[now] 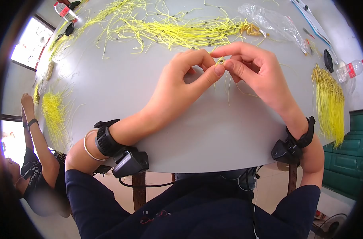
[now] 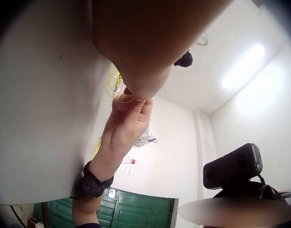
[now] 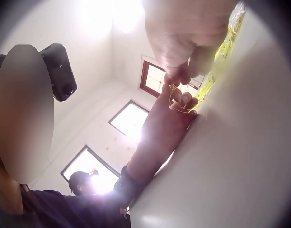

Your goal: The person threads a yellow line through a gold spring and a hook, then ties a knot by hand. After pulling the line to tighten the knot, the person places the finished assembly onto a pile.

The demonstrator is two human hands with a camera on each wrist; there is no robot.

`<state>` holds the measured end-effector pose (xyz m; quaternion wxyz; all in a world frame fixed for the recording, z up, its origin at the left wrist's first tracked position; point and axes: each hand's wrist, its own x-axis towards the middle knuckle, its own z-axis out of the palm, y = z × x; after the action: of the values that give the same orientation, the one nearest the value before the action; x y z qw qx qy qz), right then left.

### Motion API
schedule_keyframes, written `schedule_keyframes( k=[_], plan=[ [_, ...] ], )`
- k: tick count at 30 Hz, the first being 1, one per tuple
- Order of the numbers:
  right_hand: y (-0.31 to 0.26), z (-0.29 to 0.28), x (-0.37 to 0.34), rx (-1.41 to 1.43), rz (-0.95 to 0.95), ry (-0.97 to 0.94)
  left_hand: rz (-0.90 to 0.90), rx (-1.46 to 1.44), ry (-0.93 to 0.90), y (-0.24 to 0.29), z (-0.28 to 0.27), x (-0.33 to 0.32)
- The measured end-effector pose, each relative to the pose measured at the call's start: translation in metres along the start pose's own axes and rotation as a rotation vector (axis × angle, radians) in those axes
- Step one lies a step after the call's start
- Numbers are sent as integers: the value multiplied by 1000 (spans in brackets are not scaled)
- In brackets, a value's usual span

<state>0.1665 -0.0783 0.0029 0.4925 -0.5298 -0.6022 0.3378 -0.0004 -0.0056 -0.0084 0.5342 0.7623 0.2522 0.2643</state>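
Note:
In the head view, both hands meet above the grey table. The left hand pinches a small yellowish piece between thumb and forefinger. From the other side the right hand holds the same piece with thumb and fingertips. Thin yellow strands hang down from it. Behind the hands lies a long bundle of yellow strands with small dark bits along them. The right wrist view shows the fingertips of the left hand close to those of the right hand, a thin strand looping between them.
A yellow bundle lies at the right edge, another at the left. Clear plastic bags, a clipboard and a bottle are at the back right; another bottle is back left. Another person sits at left.

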Motion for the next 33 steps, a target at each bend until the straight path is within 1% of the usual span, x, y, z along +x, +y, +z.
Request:
schedule_keyframes(
  k=[1,4,6,7,8,9,10,12,13,15,21,25,27,31,33],
  plan=[
    [0,0,0,5,-30,-2,-1,-1,1,0,0,0],
    [2,-1,0,1,-10,-6,20,69,-9,-6,2,0],
    [3,0,-1,-4,20,-18,237,142,191,-16,8,0],
    [3,0,-1,-8,50,-30,238,142,192,-14,6,0],
    [1,1,-1,-9,50,-30,169,98,137,-9,2,-1],
    [-2,1,-2,7,101,-53,101,53,82,-6,-1,-1],
    [-5,2,-2,24,152,-76,101,53,82,-6,-2,-1],
    [-6,1,-2,16,154,-78,98,-85,-11,-7,-4,2],
    [-6,1,-2,8,155,-81,97,-85,-11,-6,-4,1],
    [-5,2,-2,-7,144,-78,-2,-142,-9,-2,-4,1],
    [-4,2,-3,-10,144,-90,85,-139,-13,-6,-3,2],
    [-4,3,-4,-21,138,-87,56,-84,-51,-4,-5,2],
    [-3,3,-4,-14,144,-97,-52,-103,-32,-1,-5,0],
    [-4,2,-4,-5,164,-127,-5,-130,-45,-6,-2,2],
    [-2,1,-4,15,149,-117,177,-191,-3,-9,3,2]
  ],
)
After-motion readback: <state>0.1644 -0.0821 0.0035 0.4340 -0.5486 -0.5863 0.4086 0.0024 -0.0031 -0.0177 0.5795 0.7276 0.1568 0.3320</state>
